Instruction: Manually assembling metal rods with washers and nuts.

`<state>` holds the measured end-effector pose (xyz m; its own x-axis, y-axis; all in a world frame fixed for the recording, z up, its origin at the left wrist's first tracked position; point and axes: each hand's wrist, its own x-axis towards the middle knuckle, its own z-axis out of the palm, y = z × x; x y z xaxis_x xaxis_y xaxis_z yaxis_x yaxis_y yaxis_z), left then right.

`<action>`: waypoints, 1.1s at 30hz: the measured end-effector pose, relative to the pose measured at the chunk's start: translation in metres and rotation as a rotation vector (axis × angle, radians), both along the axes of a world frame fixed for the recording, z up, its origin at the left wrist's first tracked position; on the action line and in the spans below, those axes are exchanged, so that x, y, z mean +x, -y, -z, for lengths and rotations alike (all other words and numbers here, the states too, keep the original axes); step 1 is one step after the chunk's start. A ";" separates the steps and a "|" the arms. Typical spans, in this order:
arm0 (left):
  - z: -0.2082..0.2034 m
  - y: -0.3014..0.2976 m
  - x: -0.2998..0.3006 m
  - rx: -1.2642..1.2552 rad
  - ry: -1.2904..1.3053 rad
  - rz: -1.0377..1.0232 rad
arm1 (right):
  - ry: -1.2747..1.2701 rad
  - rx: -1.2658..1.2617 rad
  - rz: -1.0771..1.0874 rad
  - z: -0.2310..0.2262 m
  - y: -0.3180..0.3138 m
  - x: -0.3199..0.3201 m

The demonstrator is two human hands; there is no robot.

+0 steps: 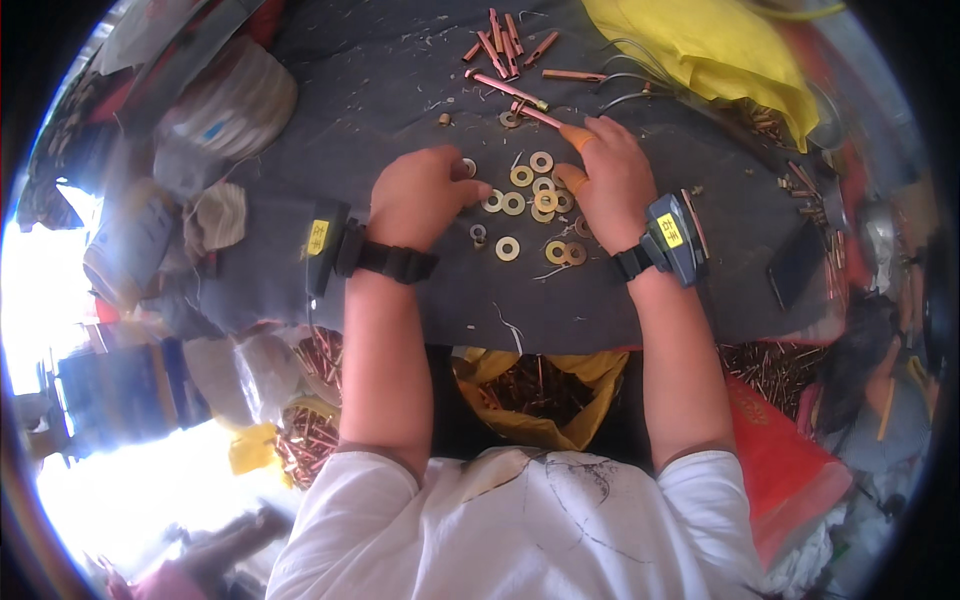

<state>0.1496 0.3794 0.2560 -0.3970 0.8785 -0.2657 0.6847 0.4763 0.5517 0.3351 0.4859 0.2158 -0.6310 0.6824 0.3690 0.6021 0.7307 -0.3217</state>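
Note:
My left hand point(420, 195) is over the dark cloth, fingers curled under. A washer point(469, 168) shows between its forefinger and thumb, and the thumb tip reaches a flat washer point(493, 201). Across from it, my right hand point(612, 180) has orange covers on the thumb and forefinger, which are apart. The forefinger is at the near end of a copper tube point(538, 116); the hidden fingers cannot be made out. Several loose washers point(508, 248), silvery and brassy, lie between the hands, some overlapping.
Copper tubes point(500, 45) lie in a loose pile at the far middle. A yellow bag point(710, 60) is at the far right, and a dark flat phone-like slab point(795, 265) lies near the right edge. Below the table edge, a yellow sack point(590, 400) holds metal pieces.

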 end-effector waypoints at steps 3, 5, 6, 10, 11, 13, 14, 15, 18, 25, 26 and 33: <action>0.012 0.005 0.003 0.130 -0.165 0.233 | -0.025 0.017 -0.005 -0.019 0.006 0.001; 0.018 0.006 0.006 0.184 -0.114 0.257 | 0.097 -0.250 -0.149 -0.026 0.013 0.001; 0.019 0.005 0.008 0.242 -0.060 0.291 | 0.067 -0.099 -0.190 -0.021 0.013 0.000; 0.017 0.002 0.012 0.194 -0.028 0.250 | 0.182 -0.128 -0.100 -0.017 0.010 0.005; 0.014 -0.001 0.014 0.146 -0.096 0.203 | 0.129 -0.190 -0.067 -0.014 0.006 0.009; 0.010 -0.001 0.012 0.094 -0.173 0.146 | 0.069 -0.251 -0.046 -0.015 0.006 0.008; 0.011 0.000 0.008 0.090 -0.195 0.108 | 0.081 -0.118 -0.002 -0.017 0.008 0.007; 0.014 0.001 0.005 0.086 -0.215 0.071 | 0.095 0.015 0.044 -0.018 0.010 0.007; 0.019 0.000 0.002 0.086 -0.090 0.071 | -0.118 0.106 -0.110 -0.014 0.018 0.001; 0.019 -0.001 0.001 0.252 0.197 -0.085 | -0.086 -0.113 -0.482 -0.004 0.071 -0.020; 0.024 -0.001 -0.003 0.303 0.076 -0.068 | -0.025 -0.048 -0.489 -0.003 0.074 -0.022; 0.026 0.000 -0.006 0.234 -0.010 0.076 | -0.014 -0.127 -0.401 0.000 0.069 -0.022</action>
